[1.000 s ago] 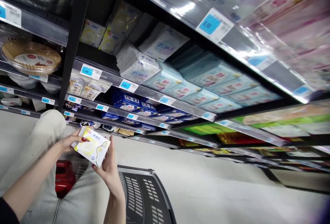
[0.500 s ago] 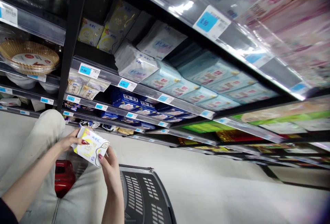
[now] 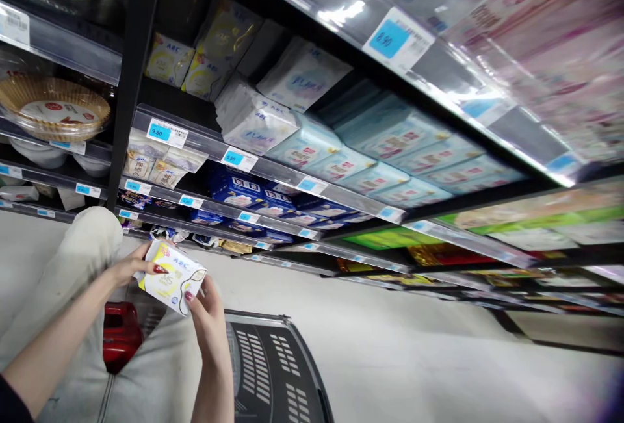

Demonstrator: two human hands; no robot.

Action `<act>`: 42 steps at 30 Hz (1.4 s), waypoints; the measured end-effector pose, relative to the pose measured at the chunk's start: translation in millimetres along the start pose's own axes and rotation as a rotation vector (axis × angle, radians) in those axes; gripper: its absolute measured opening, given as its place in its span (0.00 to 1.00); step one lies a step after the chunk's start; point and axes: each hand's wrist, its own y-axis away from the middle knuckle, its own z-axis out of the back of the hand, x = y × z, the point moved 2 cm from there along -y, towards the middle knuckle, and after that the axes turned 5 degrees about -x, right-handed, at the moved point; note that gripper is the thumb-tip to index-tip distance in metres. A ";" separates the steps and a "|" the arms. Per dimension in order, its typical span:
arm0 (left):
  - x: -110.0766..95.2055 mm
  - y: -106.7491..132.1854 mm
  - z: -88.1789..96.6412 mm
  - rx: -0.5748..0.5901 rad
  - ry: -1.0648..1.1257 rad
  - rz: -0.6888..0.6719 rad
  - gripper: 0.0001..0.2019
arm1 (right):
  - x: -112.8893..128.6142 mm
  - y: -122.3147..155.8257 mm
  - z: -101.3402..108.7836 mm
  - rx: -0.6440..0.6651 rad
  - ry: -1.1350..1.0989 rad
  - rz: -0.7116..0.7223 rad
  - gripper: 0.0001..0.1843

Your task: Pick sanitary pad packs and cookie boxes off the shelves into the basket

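Note:
A white and yellow pack of sanitary pads, marked ABC and KMS, is held tilted above my lap. My left hand grips its left end, thumb on the printed front. At the right end, my right hand closes on it with the thumb across the lower corner. The fingers behind the pack are mostly hidden. On the shelf beyond, similar yellow and white packs stand at the left, beside white ABC packs and a row of light blue packs.
A dark grey shopping basket stands on the floor to my right. A red object shows between my knees. Price-tagged shelf edges run across in front. Paper baking cups in clear wrap fill part of the left bay.
Almost nothing differs. Both hands keep the same hold on the pack, and the view has shifted very slightly.

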 end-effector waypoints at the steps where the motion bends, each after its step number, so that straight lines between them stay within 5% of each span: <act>1: 0.1 0.1 -0.1 0.006 0.000 -0.002 0.47 | 0.3 0.1 -0.2 -0.003 0.001 0.003 0.40; 14: 16.2 -7.9 10.4 0.107 0.058 -0.029 0.46 | 1.5 2.8 -4.1 -0.018 0.033 0.238 0.46; 20: 13.0 -5.6 10.5 0.140 0.053 0.046 0.39 | 6.1 4.0 -6.7 -0.065 0.150 0.463 0.33; 23: 6.8 -1.9 7.5 0.148 0.055 0.034 0.39 | 7.2 4.4 -4.3 -0.057 0.159 0.411 0.34; 28: 8.1 -5.8 10.3 0.072 0.043 -0.040 0.41 | -1.8 3.3 2.0 0.058 0.004 0.154 0.59; 34: 10.0 -5.9 11.9 -0.004 -0.006 -0.058 0.40 | -18.9 -3.0 10.3 -0.114 -0.020 0.058 0.52; 42: 5.7 -4.5 8.8 0.045 -0.043 -0.099 0.43 | -17.0 -2.6 7.7 -0.097 -0.038 0.146 0.49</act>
